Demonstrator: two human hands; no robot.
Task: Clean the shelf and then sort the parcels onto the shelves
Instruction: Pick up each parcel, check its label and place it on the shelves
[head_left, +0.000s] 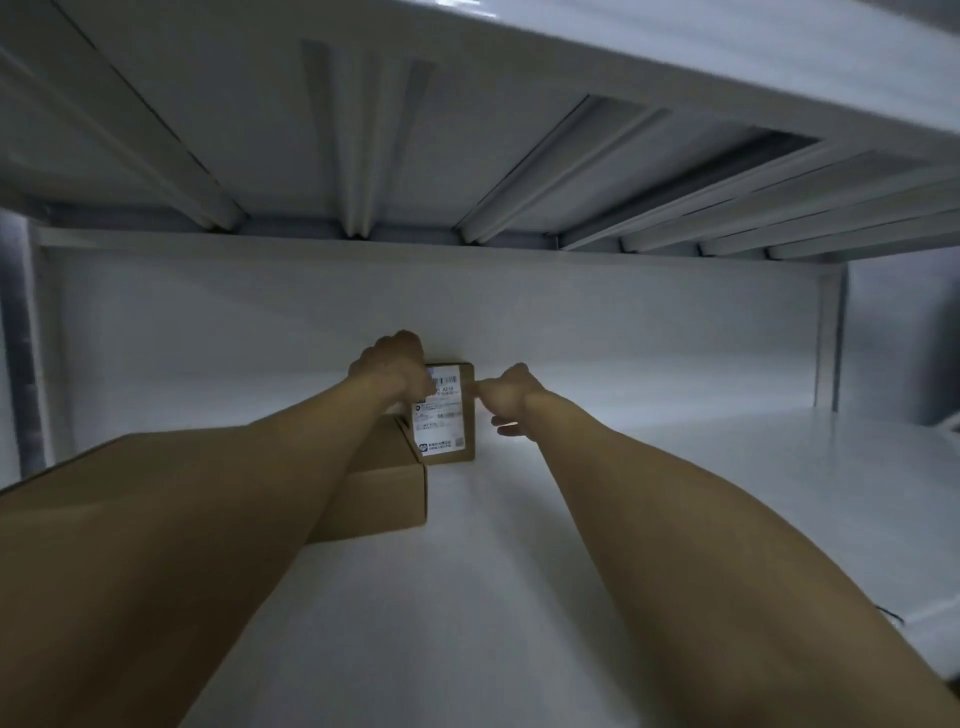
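Left hand (395, 364) gripping upright parcel (444, 418), right hand (511, 397) touching its side

Upright labelled parcel (445, 415) beside flat parcel (382, 501)

Left hand (395, 364), right hand (511, 397) — labelled parcel (445, 422)

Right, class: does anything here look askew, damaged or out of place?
Nothing looks damaged or spilled. The small labelled parcel stands on end beside the flat box, the left hand gripping it, the right hand touching it.
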